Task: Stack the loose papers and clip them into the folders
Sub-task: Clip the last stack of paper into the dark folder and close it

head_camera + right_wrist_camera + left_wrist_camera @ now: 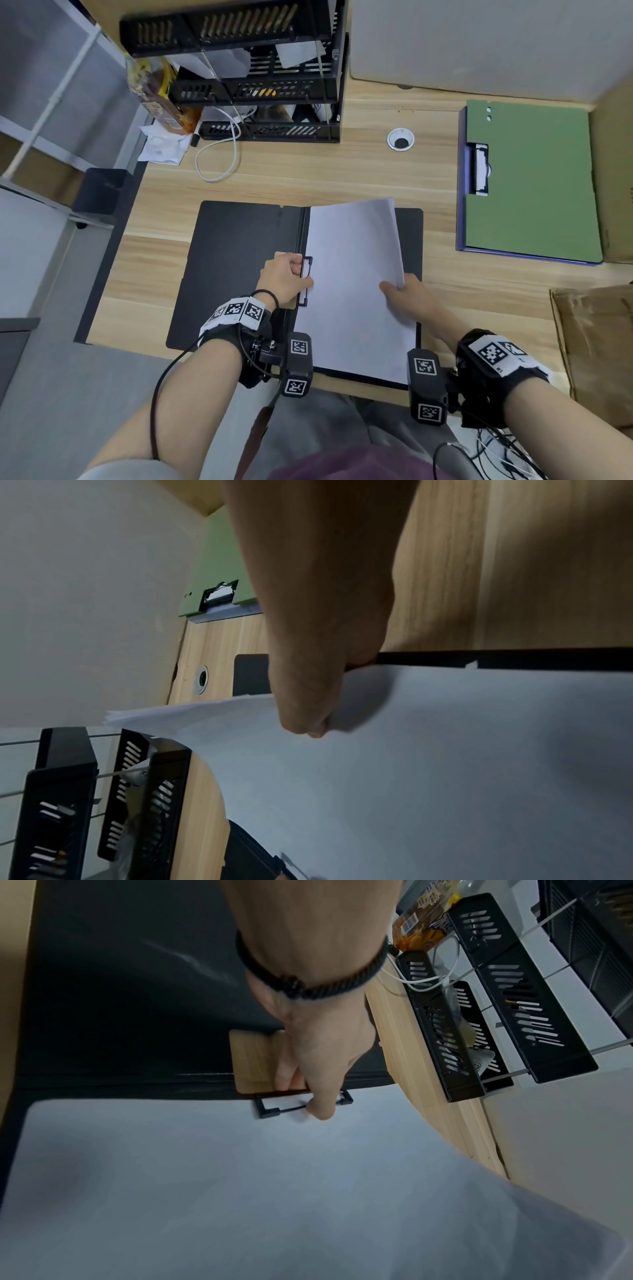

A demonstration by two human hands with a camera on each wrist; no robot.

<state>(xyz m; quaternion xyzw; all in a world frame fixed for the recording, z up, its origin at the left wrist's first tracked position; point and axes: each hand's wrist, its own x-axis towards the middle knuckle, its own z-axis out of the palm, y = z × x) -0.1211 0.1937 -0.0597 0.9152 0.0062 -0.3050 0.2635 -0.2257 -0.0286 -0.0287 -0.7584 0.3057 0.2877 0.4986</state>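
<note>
Left hand [286, 277] covers the clip [306, 280] — papers [356, 287] hide the folder [236, 260].

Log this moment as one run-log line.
left hand: grips clip of open black folder | right hand: pinches paper stack edge | papers: over folder's right half | green folder: closed, untouched

The left hand [286, 275] hides most of the folder's clip [306, 281].
</note>
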